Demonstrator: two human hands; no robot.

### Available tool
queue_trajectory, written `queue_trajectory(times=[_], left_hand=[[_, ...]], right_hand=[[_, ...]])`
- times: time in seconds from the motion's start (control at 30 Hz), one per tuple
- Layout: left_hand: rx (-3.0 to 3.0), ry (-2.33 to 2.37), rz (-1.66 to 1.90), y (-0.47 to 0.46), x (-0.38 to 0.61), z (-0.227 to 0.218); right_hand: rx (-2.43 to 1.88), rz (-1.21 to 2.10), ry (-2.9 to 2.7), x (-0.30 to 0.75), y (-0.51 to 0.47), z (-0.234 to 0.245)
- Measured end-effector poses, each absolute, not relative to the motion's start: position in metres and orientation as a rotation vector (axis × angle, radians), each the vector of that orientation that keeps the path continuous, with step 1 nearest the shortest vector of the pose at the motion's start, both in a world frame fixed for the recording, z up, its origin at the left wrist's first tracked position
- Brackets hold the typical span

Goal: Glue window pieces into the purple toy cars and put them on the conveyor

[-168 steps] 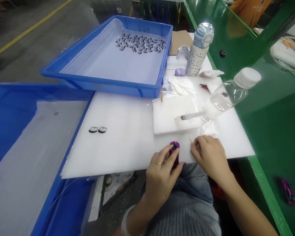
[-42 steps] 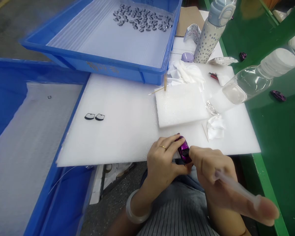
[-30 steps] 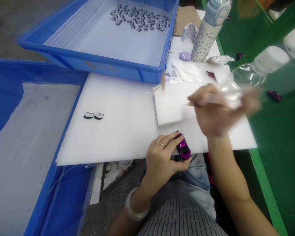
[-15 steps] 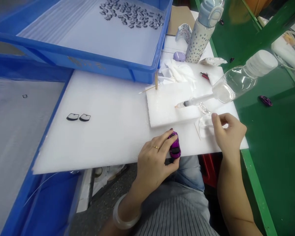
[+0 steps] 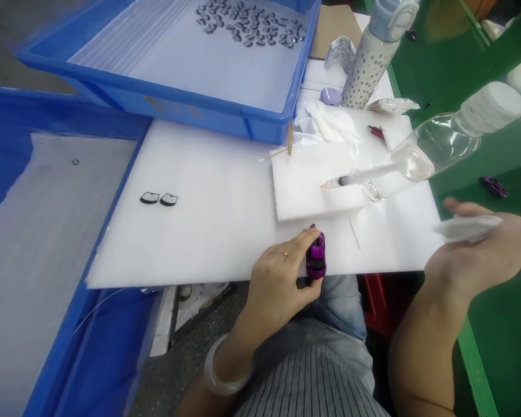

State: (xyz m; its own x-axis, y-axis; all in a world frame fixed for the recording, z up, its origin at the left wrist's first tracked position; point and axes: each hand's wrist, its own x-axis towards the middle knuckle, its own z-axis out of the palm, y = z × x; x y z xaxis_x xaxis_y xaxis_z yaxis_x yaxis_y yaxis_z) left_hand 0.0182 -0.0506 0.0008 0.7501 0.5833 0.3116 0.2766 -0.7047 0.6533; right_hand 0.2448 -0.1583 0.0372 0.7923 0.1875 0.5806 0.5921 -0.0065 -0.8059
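Note:
My left hand grips a purple toy car between thumb and fingers at the front edge of the white foam board. Raised past the board's right edge, my right hand is closed on a thin white sheet, blurred by motion; I cannot tell whether it is paper or cloth. Between the hands a thin stick lies on the board. Behind the car is a smaller foam block, with a syringe-like tube resting across it. Two small dark-edged clear pieces lie on the left.
A blue tray of small dark parts stands at the back left. A clear bottle, a dotted flask, a lilac case and white cloth are behind. Another purple car lies on the green surface.
My right hand has picked up the white sheet from the board and moved right with it. My left hand still holds the car at the front edge. The view has shifted slightly.

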Motion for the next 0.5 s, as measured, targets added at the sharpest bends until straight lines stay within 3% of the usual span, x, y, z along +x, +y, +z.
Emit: queue_trajectory(times=[0.2,0.5], left_hand=[[2.277,0.703,0.569,-0.047,0.018,0.006],[2.252,0.698,0.599,-0.048,0.019,0.003]], right_hand=[[-1.544,-0.055,-1.914,0.192,-0.133,0.035],[-1.463,-0.118,-2.176,0.185,-0.13,0.022]])
